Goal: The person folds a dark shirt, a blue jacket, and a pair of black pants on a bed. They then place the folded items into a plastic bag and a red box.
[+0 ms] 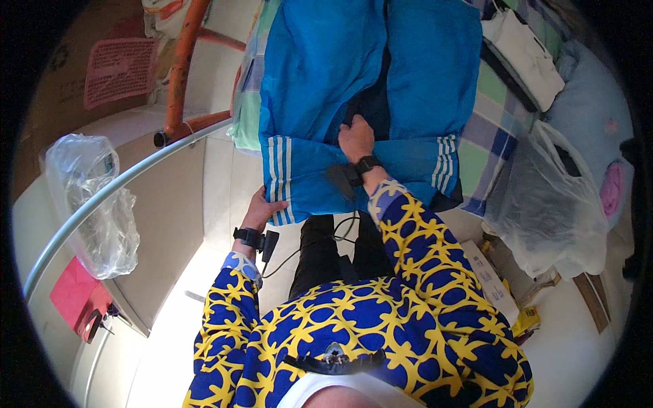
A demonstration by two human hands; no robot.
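A blue garment [316, 66] with white stripes, looking like a jacket or trousers, lies spread before me on a bed with a checked sheet [497, 115]. Its near part forms a band, striped at both ends. My left hand [262, 208] grips the near left corner of this band, thumb over the white stripes. On the middle of the garment, at the band's upper edge by a dark navy part, rests my right hand [356, 140] with curled fingers; whether cloth is pinched in them cannot be told. Both wrists wear black straps with small devices, and a cable hangs near them.
An orange metal frame [179, 76] and a pale curved rail [122, 178] stand at the left, with a clear plastic bag [102, 204] by the rail. At the right are folded white clothing [525, 56], a translucent plastic bag [556, 214] and a light blue pillow or quilt [586, 97].
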